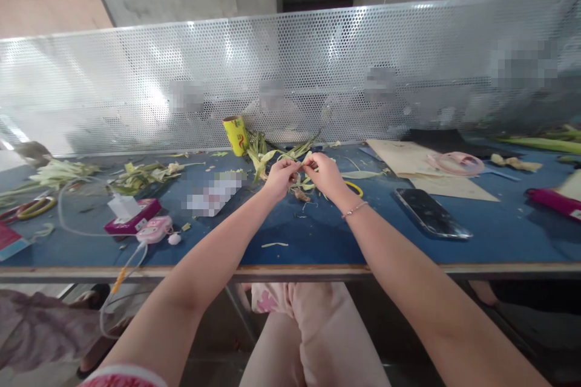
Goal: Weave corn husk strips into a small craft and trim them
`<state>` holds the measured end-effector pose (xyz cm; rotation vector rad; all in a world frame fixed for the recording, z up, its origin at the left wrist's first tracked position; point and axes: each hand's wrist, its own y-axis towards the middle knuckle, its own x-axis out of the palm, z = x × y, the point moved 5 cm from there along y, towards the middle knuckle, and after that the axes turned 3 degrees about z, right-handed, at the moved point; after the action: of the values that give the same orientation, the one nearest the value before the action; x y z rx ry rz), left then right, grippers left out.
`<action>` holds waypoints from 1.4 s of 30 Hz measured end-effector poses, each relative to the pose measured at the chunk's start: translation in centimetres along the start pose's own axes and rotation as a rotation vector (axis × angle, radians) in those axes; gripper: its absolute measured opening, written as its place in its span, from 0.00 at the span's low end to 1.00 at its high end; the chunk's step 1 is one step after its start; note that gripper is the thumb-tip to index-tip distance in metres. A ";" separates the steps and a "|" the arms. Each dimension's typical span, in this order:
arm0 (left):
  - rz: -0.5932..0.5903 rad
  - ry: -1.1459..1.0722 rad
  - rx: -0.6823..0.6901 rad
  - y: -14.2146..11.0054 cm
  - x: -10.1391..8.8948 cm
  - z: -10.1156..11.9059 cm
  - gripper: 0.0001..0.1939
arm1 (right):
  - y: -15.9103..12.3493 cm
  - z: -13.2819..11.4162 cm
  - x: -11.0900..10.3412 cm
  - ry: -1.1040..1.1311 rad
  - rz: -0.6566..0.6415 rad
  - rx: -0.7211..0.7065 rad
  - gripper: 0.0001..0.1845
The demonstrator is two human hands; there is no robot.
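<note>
My left hand (280, 178) and my right hand (324, 174) meet above the middle of the blue table, fingertips pinched close together. A thin pale green leaf strip (302, 164) runs between them, gripped from both sides. Just below the fingers hangs or lies a small brown, withered piece (301, 195); whether it joins the strip I cannot tell. Behind my hands lies a heap of green and yellowish leaves (259, 160), partly hidden by them. A yellow loop (354, 188) shows beside my right wrist.
A yellow roll (235, 135) stands by the perforated metal screen (299, 72). To the left lie a leaf pile (143, 178), yellow-handled scissors (37, 208), a magenta box (132, 216) and a cable. A phone (432, 213), brown paper (447, 184) and pink tape (456, 163) are right.
</note>
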<state>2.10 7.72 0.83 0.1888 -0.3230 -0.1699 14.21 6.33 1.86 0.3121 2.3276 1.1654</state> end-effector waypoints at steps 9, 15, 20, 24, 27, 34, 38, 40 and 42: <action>-0.012 0.062 0.041 -0.2 0.4 0.2 0.13 | 0.0 -0.3 -0.3 -0.053 -0.005 -0.010 0.02; -0.010 0.020 0.036 -0.3 0.3 0.4 0.10 | -0.2 -0.9 -0.5 -0.083 -0.029 -0.061 0.02; -0.044 0.009 0.014 -0.2 0.1 0.2 0.08 | -0.2 -1.2 -0.4 -0.079 -0.054 -0.070 0.02; -0.048 0.016 0.021 -0.2 0.1 0.1 0.05 | -0.1 -1.2 -0.4 -0.064 -0.067 -0.071 0.01; -0.035 0.013 0.000 -0.3 0.2 0.2 0.03 | -0.1 -1.4 -0.5 -0.066 -0.072 -0.077 0.01; -0.027 -0.011 -0.016 -0.8 0.4 0.5 0.05 | -0.2 -1.6 -0.5 -0.081 -0.102 -0.081 0.01; -0.014 0.016 -0.014 -0.6 0.2 0.4 0.06 | -0.2 -1.7 -0.4 -0.090 -0.117 -0.098 0.02; -0.012 0.036 -0.004 -0.5 0.1 0.3 0.06 | -0.2 -1.7 -0.4 -0.090 -0.118 -0.104 0.02; -0.010 0.054 0.008 -0.2 0.0 0.1 0.05 | -0.2 -1.7 -0.4 -0.086 -0.116 -0.106 0.02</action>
<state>2.07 7.45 0.93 0.2031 -0.2686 -0.1733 13.58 4.85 2.67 0.1823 2.1712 1.1895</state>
